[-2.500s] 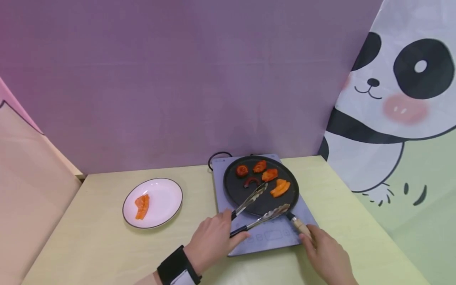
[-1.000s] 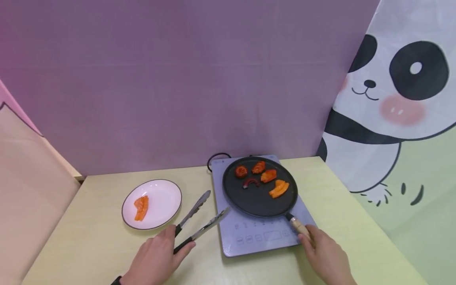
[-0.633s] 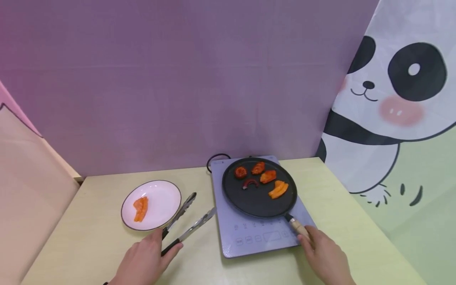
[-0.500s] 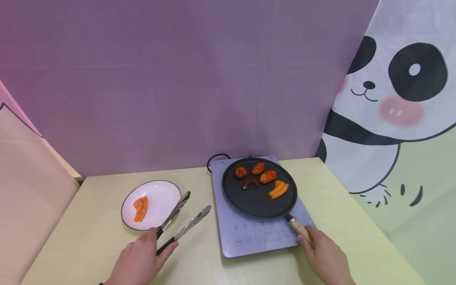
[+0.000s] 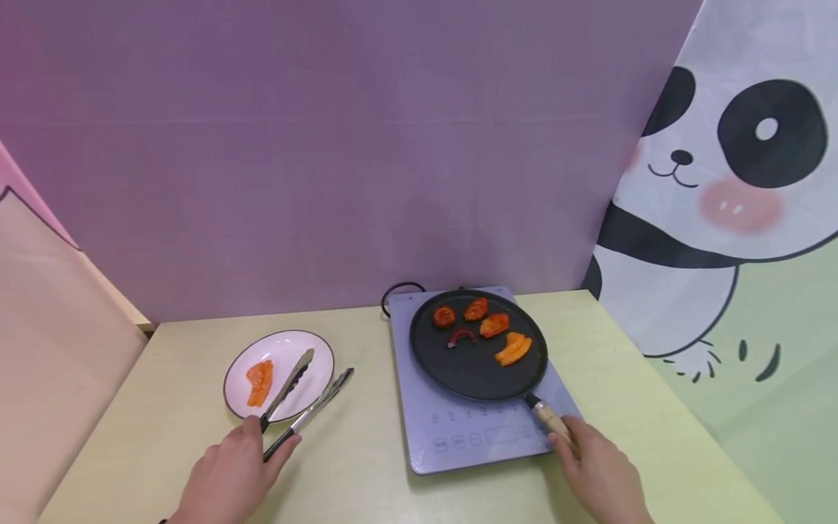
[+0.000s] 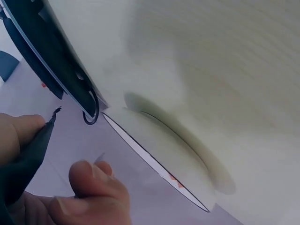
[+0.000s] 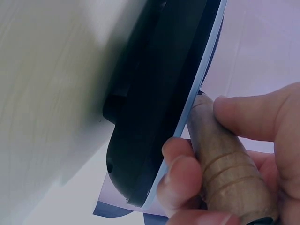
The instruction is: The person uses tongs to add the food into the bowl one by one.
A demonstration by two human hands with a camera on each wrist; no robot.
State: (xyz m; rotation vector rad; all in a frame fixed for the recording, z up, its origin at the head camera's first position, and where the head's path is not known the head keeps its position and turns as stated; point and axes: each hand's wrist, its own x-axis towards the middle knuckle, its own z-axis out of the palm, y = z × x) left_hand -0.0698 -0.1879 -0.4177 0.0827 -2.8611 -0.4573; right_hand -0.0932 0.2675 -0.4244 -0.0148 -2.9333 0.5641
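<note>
My left hand (image 5: 229, 469) holds a pair of metal tongs (image 5: 286, 386) with black grips, spread apart with nothing between the tips. One tong arm reaches over the white plate (image 5: 281, 345), to the right of two orange food strips (image 5: 260, 383); the other extends past the plate's right rim. My right hand (image 5: 602, 466) grips the wooden handle (image 5: 550, 420) of a flat black frying pan (image 5: 458, 371); the right wrist view shows thumb and fingers around this handle (image 7: 225, 164). In the pan lie orange strips (image 5: 513, 349), two reddish pieces (image 5: 495, 324), a round piece (image 5: 444, 316) and a dark red curved piece (image 5: 461, 336).
The pan sits on a grey induction cooktop (image 5: 452, 458) with a black cord (image 5: 393, 287) behind it. Both stand on a pale wooden table (image 5: 366, 364). A purple backdrop (image 5: 327, 145) rises along the back edge, and a panda-print sheet (image 5: 694, 306) hangs at the right.
My left hand has carried the tongs left from over the pan to the plate, with nothing in them. My right hand stays on the pan handle. The food pieces keep their places.
</note>
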